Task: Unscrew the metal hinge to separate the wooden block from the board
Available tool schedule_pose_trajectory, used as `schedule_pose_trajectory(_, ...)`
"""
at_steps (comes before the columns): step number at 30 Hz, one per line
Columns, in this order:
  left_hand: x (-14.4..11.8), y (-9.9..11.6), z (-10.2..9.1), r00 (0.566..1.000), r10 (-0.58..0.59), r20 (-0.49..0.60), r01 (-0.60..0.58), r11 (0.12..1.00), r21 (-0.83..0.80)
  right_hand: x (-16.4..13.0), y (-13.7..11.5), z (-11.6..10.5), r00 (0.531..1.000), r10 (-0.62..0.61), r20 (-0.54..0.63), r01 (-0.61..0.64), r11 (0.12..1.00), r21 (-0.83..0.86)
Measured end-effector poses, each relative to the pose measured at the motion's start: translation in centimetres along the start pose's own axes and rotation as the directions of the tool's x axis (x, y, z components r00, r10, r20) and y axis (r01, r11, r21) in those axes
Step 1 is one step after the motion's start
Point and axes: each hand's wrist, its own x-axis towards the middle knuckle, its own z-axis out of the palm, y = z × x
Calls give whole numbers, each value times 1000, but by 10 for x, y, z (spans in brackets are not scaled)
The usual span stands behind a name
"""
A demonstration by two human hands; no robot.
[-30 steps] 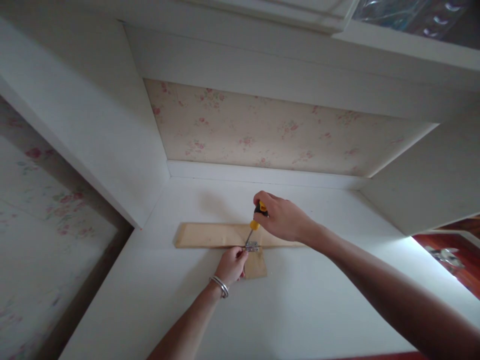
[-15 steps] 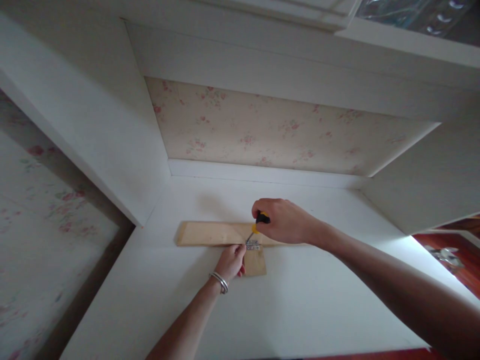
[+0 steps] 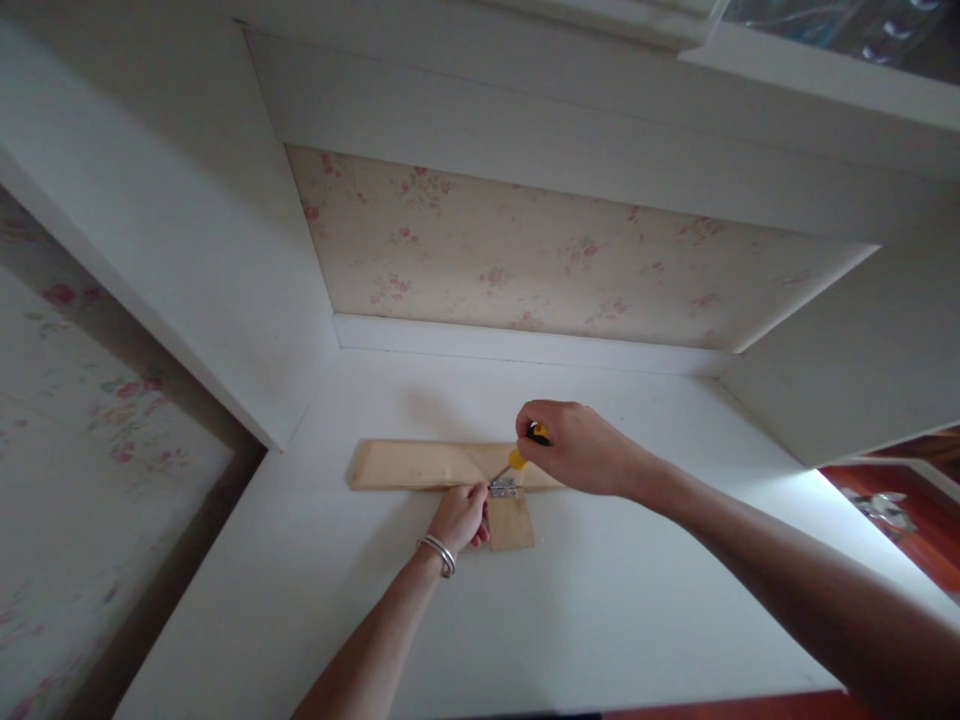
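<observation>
My right hand [image 3: 574, 445] is closed around the black and yellow handle of a screwdriver [image 3: 517, 459]. Its shaft slants down to the left, with the tip at the left end of a small metal hinge [image 3: 504, 488]. The hinge lies where a long wooden board [image 3: 409, 465] meets a short wooden block [image 3: 511, 522]. Thumb and forefinger of my left hand [image 3: 459, 515] pinch together right by the screwdriver tip; what sits between them is too small to make out. The other fingers curl at the block's left edge. Part of the board is hidden behind my right hand.
The wood lies on a white surface [image 3: 630, 590] with white panels [image 3: 172, 250] on either side. Flowered wallpaper [image 3: 495, 250] covers the back. A white cabinet [image 3: 600, 20] overhangs above. At far right, a shiny object [image 3: 885, 510] rests on something red.
My right hand has shifted slightly to the right, and the screwdriver leans over more. My left hand stays at the hinge's left end. The view has moved a little.
</observation>
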Motion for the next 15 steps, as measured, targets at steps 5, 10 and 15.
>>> schedule_pose_trajectory(5, -1, 2, 0, 1000, -1, 0, 1, 1000, 17, -2, 1, -2, 993, -64, 99, 61, 998, 34)
schedule_pose_trajectory(10, -4, 7, -1, 1000, -16, -5, 16, 999, 39, 8, -1, 1, 999, 43, 32, -37, 985, -169)
schedule_pose_trajectory(15, -4, 11, -2, 999, -25, -28, 27, 995, 93, 22, -1, -7, 985, -107, 135, 129, 978, -163)
